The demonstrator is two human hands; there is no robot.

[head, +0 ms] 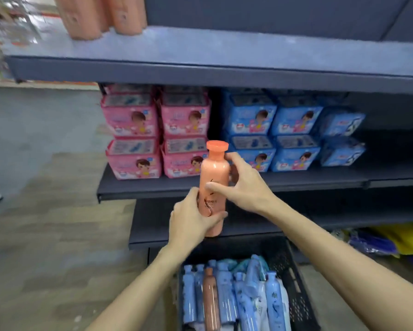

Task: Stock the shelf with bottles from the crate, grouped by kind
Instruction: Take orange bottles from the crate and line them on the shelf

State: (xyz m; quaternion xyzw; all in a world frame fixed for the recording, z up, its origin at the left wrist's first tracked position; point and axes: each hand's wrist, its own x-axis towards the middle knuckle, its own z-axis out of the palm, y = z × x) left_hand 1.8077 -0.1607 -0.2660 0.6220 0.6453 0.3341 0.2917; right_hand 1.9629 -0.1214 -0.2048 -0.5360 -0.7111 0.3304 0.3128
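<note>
At the centre of the frame a peach-pink bottle [213,185] with a flat orange cap stands upright in mid-air, held in front of the shelving. The left hand [192,220] grips its lower half, fingers wrapped round the body and the thumb lying across the front near the base. The right hand [244,181] comes in from the right with fingers spread wide — the thumb touches the front of the bottle at mid-height and the fingertips curve round the shoulder, though whether they press on it I cannot tell. In the lower centre sits a dark slatted crate [296,290] on the floor, packed with pale blue bottles [225,295] lying lengthwise and one brownish-pink bottle [210,299] among them. At the upper left of the frame two more peach bottles [100,15] stand side by side on the grey top shelf [224,48] — the rest of that board is bare to the right. On the middle shelf [308,181], behind the hands, pink packets [157,132] are stacked on the left and blue packets [293,132] on the right.
</note>
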